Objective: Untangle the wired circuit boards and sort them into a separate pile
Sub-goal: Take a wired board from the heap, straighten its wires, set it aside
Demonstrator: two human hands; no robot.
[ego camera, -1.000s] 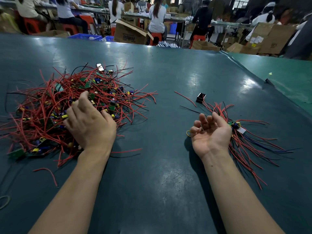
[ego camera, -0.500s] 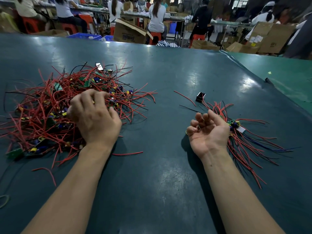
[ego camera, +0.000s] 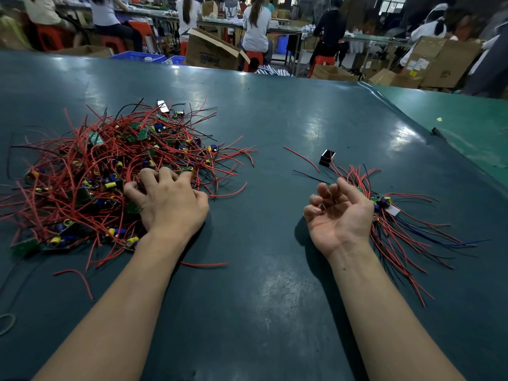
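Note:
A big tangle of wired circuit boards [ego camera: 104, 166], with red and black leads, green boards and yellow and blue capacitors, covers the left of the dark green table [ego camera: 261, 312]. My left hand [ego camera: 170, 204] lies palm down at the tangle's near right edge, its fingers curled into the wires and boards. A smaller, straighter pile of boards [ego camera: 406, 235] lies at the right, leads fanned toward me. My right hand [ego camera: 341, 215] rests palm up against that pile's left side, fingers loosely curled, holding nothing.
A small black component [ego camera: 327, 157] sits behind the right pile. Loose red wires [ego camera: 204, 264] lie near my left forearm and beside the black part [ego camera: 301, 158]. A rubber band [ego camera: 7, 323] lies at the near left edge. Cardboard boxes and seated people fill the background.
My left hand has slid toward the tangle's right edge and curled its fingers into the wires. My right hand has stayed palm up, its fingers curling slightly more.

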